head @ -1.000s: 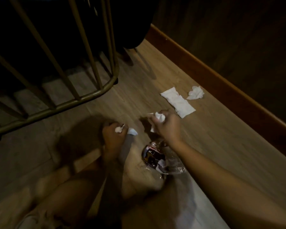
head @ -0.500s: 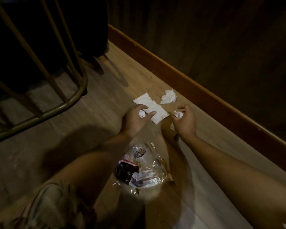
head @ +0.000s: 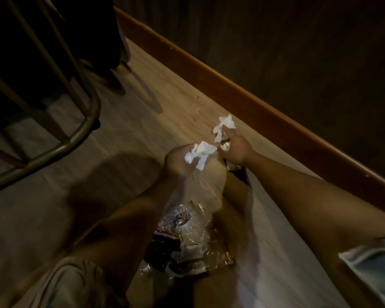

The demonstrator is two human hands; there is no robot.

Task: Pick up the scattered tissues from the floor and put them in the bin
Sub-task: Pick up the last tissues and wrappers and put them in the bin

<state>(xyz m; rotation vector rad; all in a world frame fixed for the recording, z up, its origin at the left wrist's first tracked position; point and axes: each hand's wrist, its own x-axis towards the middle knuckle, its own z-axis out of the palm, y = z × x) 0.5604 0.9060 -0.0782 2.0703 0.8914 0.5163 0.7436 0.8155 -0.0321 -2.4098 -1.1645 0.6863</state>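
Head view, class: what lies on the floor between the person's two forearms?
In the head view, a clear plastic bag of rubbish lies between the forearms, below the left hand and right hand, each clutching white tissues.

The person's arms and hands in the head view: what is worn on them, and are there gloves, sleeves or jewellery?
Both forearms are bare, with no long sleeves. The left hand and the right hand wear no gloves, and no watch, ring or bracelet shows in this dim picture. The edge of a light blue-grey short sleeve appears at the right upper arm.
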